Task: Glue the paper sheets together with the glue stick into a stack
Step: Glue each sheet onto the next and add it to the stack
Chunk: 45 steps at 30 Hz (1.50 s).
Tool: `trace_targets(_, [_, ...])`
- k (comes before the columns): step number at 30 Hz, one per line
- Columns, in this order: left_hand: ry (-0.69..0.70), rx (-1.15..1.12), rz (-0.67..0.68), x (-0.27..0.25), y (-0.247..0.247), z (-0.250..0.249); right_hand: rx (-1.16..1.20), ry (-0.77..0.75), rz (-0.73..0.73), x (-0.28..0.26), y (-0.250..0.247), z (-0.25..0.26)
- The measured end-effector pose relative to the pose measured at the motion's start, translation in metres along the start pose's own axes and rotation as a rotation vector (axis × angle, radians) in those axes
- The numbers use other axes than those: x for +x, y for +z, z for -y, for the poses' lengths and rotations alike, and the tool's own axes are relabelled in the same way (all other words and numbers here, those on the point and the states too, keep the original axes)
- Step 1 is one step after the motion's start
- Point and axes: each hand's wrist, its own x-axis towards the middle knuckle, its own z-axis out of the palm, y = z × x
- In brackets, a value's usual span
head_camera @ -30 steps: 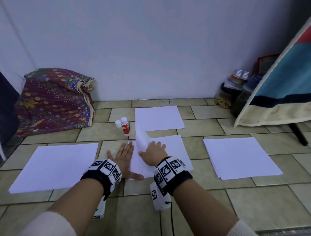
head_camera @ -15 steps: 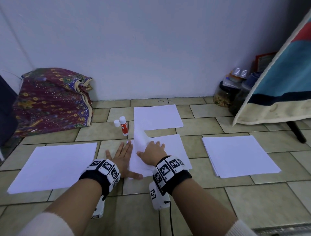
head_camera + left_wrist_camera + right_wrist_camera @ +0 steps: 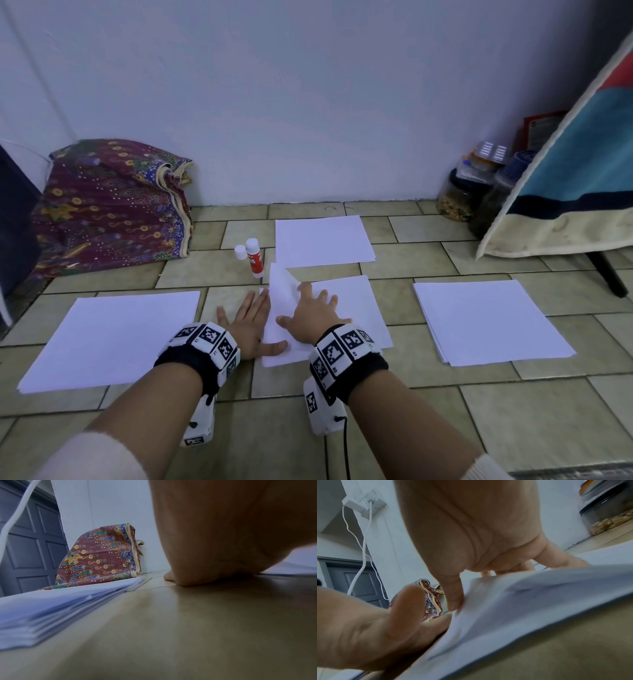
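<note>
A white paper sheet (image 3: pixel 356 308) lies on the tiled floor in front of me, its left part raised into a curl (image 3: pixel 282 284). My right hand (image 3: pixel 313 317) lies on it with spread fingers pressing down; the right wrist view shows the sheet (image 3: pixel 530 601) bulging under my palm. My left hand (image 3: pixel 248 320) rests flat on the floor at the sheet's left edge, thumb on its near corner. A red and white glue stick (image 3: pixel 255 258) stands uncapped beyond the hands, its white cap (image 3: pixel 240 253) beside it.
More paper lies around: a stack at the left (image 3: pixel 113 339), another at the right (image 3: pixel 489 322), one at the back (image 3: pixel 322 241). A patterned cloth bundle (image 3: pixel 109 205) leans on the wall at left. Jars (image 3: pixel 459 198) and a hanging cloth (image 3: pixel 565 192) stand at right.
My right hand has slid a little forward and spread over the sheet, flattening the curled left part somewhat. The left hand has stayed put.
</note>
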Motion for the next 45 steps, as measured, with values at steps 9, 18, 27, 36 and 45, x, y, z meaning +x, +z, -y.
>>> trace_targets(9, [0.020, -0.126, -0.015, -0.003, -0.003, 0.002, -0.074, 0.014, 0.050, 0.000, -0.003, 0.001])
trace_targets(18, [0.059, -0.090, 0.058, -0.012, -0.010, 0.002, -0.082, 0.001, 0.076, 0.003, -0.004, 0.001])
trace_targets(27, [0.033, -0.252, -0.001, -0.007, -0.008, 0.009, -0.138, 0.026, 0.089, 0.005, 0.001, 0.004])
trace_targets(36, [-0.003, -0.302, -0.024, -0.003, -0.008, 0.007, -0.152, 0.024, 0.077, 0.002, 0.001, 0.006])
trace_targets(45, [0.051, -0.135, 0.020, -0.007, -0.010, 0.006, -0.200, 0.038, 0.091, 0.003, -0.002, 0.009])
